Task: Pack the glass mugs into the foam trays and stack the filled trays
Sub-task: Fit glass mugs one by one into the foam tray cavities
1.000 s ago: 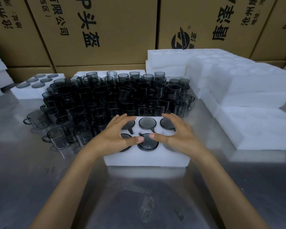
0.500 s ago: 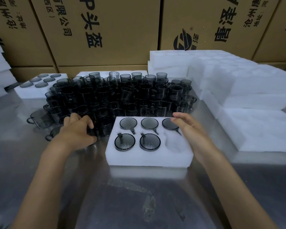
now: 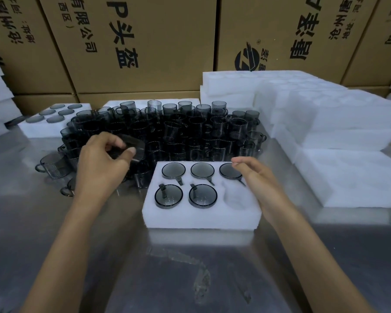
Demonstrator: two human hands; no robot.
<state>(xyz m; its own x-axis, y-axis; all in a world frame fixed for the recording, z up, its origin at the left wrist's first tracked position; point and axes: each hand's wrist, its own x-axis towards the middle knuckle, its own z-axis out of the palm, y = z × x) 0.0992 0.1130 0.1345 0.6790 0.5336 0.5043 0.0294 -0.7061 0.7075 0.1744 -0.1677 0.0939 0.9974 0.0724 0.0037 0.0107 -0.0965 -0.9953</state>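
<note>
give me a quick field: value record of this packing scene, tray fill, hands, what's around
tray in work: foam tray on the metal table, six pockets
filled pockets: five, each with a smoky glass mug
empty pocket: front right
left hand: grip on a loose mug, lifted over the mug pile
right hand: open, over the tray's right edge, holding nothing
filled tray: far left, behind the pile
empty trays: stacked on the right
backdrop: cardboard cartons
</note>
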